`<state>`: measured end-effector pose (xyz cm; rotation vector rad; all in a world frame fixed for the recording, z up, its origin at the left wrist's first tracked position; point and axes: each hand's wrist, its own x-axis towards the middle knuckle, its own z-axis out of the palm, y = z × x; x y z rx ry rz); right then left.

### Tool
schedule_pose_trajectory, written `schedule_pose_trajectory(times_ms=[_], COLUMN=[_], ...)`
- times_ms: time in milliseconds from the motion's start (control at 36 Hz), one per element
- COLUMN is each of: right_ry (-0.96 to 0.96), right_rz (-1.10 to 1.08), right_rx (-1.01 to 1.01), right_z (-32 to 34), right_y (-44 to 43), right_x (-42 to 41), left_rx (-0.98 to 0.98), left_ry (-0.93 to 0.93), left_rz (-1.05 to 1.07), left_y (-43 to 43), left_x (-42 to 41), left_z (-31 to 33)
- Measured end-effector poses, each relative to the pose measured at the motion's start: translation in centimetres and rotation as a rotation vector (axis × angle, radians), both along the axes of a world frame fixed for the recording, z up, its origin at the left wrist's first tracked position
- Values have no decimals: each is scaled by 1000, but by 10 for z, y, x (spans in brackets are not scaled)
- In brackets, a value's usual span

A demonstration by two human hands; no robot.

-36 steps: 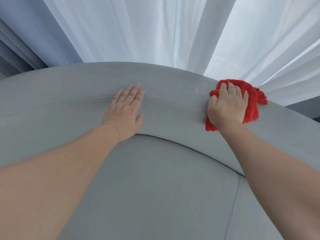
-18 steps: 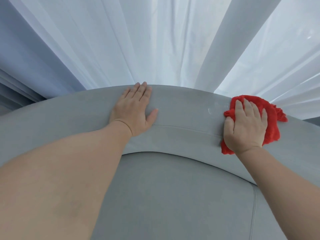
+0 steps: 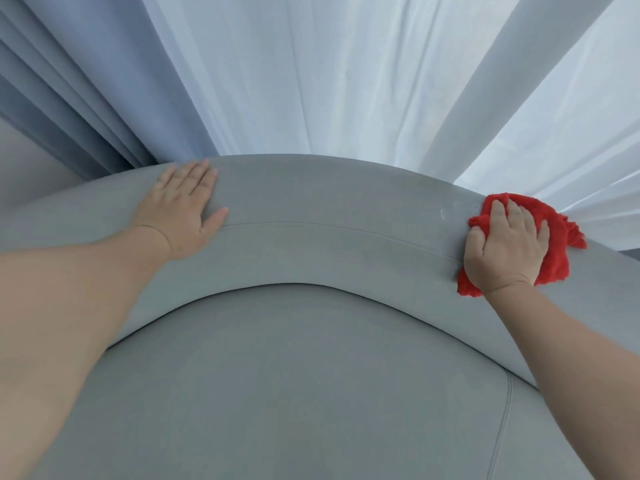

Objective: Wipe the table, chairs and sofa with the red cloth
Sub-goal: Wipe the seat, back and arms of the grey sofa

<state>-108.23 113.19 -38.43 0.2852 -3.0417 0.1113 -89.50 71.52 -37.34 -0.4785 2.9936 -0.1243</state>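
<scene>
The grey sofa's curved backrest (image 3: 329, 202) arches across the view, with the seat cushion (image 3: 294, 375) below it. My right hand (image 3: 502, 251) lies flat on the red cloth (image 3: 557, 244) and presses it against the right part of the backrest top. The cloth bunches beside my thumb and sticks out past my fingers and under my wrist. My left hand (image 3: 183, 206) rests palm-down with straight fingers on the left part of the backrest and holds nothing.
White sheer curtains (image 3: 329, 81) hang right behind the backrest. Darker grey-blue curtain folds (image 3: 76, 91) fall at the left. A seam (image 3: 502, 427) runs down the seat cushion at the right.
The view has swung so the backrest sits lower in frame. My left hand has slid up and left to the backrest's top edge. My right hand with the cloth has shifted right along the backrest.
</scene>
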Motion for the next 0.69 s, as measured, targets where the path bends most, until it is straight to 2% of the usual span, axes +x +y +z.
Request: schedule_pose_trajectory(times_ms=[361,694], right_ry=[-13,14], right_rz=[-197,-77], right_rx=[-36,-5], right_z=[-1,-2], right_y=[-29,-88], right_x=[0,7], left_rx=[57,66], left_ry=[153,153], left_rz=[-77,-89], left_y=[-11,-12], left_x=[-4,-4], left_z=[-27,-27])
